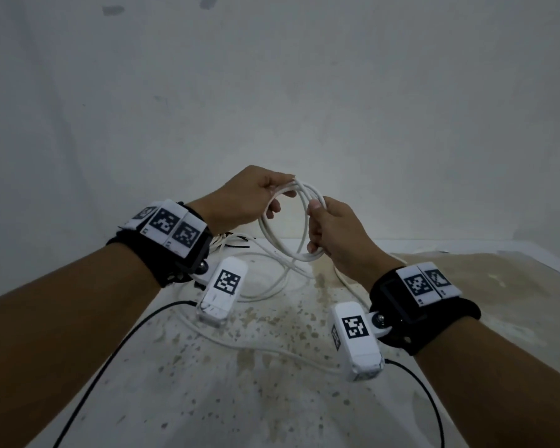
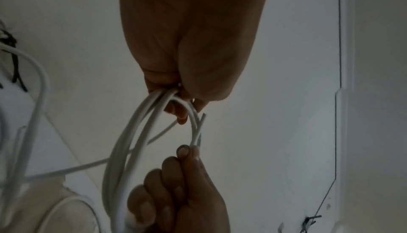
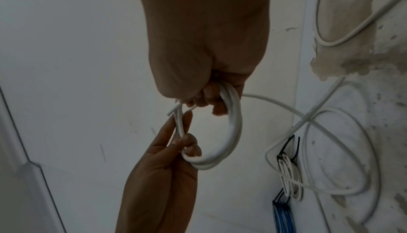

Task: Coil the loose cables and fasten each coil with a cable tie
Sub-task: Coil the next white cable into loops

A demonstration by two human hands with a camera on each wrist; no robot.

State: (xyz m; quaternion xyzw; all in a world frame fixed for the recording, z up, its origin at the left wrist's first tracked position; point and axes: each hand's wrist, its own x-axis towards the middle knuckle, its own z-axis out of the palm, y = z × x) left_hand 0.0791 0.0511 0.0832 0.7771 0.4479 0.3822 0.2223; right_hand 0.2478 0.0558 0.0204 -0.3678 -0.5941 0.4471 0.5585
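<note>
I hold the white coil (image 1: 293, 221) above the tabletop (image 1: 272, 399): left hand (image 1: 249, 197) at ten o'clock, fingers pinching the loops together, right hand (image 1: 332, 229) at four o'clock gripping them so they cannot spring apart.

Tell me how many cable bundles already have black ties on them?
2. A white bundle lies at the back edge of the table; a blue bundle sits beside it at the picture's edge. More may be hidden.
</note>
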